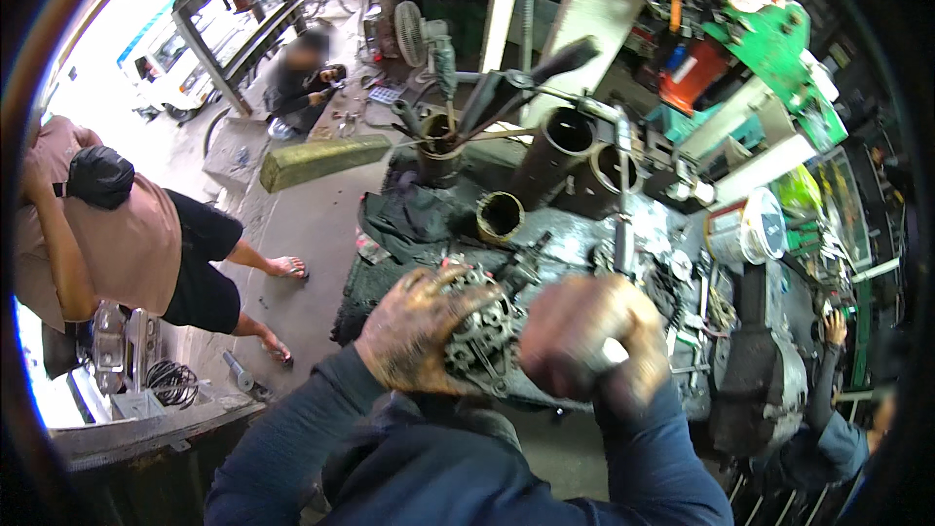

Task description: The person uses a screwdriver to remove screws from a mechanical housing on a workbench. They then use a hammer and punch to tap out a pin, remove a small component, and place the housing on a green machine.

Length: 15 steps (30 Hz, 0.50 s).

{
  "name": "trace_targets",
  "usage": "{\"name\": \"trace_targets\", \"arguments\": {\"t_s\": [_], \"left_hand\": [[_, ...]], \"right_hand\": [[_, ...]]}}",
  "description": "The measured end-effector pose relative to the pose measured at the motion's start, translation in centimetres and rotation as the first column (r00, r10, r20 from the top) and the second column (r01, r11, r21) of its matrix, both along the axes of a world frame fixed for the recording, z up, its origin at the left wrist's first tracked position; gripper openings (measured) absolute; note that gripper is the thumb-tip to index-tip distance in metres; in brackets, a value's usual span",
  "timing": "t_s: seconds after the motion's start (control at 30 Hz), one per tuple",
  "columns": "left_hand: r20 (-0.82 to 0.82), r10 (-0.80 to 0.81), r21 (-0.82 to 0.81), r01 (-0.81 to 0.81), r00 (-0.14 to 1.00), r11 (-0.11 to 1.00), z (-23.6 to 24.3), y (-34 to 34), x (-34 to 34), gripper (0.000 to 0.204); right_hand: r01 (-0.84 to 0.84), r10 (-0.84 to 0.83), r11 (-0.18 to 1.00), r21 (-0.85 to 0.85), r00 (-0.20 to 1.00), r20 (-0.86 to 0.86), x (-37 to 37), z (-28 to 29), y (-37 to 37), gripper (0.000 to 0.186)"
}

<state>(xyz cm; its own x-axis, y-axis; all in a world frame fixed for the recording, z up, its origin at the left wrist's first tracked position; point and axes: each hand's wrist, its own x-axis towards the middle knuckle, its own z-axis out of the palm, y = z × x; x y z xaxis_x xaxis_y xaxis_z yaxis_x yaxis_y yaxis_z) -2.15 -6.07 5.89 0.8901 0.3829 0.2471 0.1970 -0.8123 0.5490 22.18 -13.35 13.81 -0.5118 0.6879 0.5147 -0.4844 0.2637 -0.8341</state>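
My left hand [411, 329], dark with grease, curls over the side of a metal mechanical part [480, 339]. That part is round, with openings and raised ribs, and stands at the near edge of the workbench [575, 244]. Just to its right, my right hand [591, 339] is closed in a fist and smeared by motion. A pale, rounded end [612, 353] shows at the fist; the rest of what it grips is hidden.
Behind the part stand an open metal cylinder [500, 217] and taller dark tubes [565, 136]. Wrenches [703, 297] and a white bucket [745, 229] are at right. One person [107, 224] stands left, another [300, 83] crouches farther off, and a third [818, 443] is at lower right.
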Motion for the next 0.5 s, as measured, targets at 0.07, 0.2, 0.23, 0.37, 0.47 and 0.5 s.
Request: {"name": "trace_targets", "arguments": {"t_s": [0.07, 0.2, 0.23, 0.37, 0.47, 0.5], "left_hand": [[-0.044, 0.042, -0.025, -0.043, 0.998, 0.999, -0.2, -0.5, -0.1, 0.112], [-0.039, 0.026, -0.054, -0.028, 0.999, 0.998, -0.5, -0.5, 0.0, 0.111], [-0.037, 0.022, -0.061, -0.024, 0.999, 0.998, -0.5, -0.3, 0.0, 0.111], [0.029, -0.082, -0.033, 0.083, 0.996, 0.996, -0.6, 1.1, 0.2, 0.110], [0.057, 0.038, -0.101, -0.032, 0.998, 0.994, -0.3, 0.2, 0.5, 0.105], [0.004, 0.123, -0.069, -0.123, 0.992, 0.990, -0.4, -0.7, 0.9, 0.105]], "right_hand": [[0.058, -0.046, 0.996, 0.064, 0.984, -0.173, -0.7, -0.4, -0.3, 0.059], [0.476, -0.502, 0.865, -0.159, 0.808, -0.309, -2.5, 0.8, -1.3, 0.032], [0.501, -0.530, 0.848, -0.175, 0.817, -0.229, -2.5, 1.0, -1.3, 0.037], [0.519, -0.538, 0.839, -0.164, 0.836, -0.107, -2.5, 1.0, -1.4, 0.047], [0.496, -0.485, 0.866, 0.069, 0.865, -0.131, -2.9, 0.7, -1.3, 0.032], [0.569, -0.564, 0.821, 0.044, 0.821, -0.089, -3.4, 0.8, -1.5, 0.032]]}}
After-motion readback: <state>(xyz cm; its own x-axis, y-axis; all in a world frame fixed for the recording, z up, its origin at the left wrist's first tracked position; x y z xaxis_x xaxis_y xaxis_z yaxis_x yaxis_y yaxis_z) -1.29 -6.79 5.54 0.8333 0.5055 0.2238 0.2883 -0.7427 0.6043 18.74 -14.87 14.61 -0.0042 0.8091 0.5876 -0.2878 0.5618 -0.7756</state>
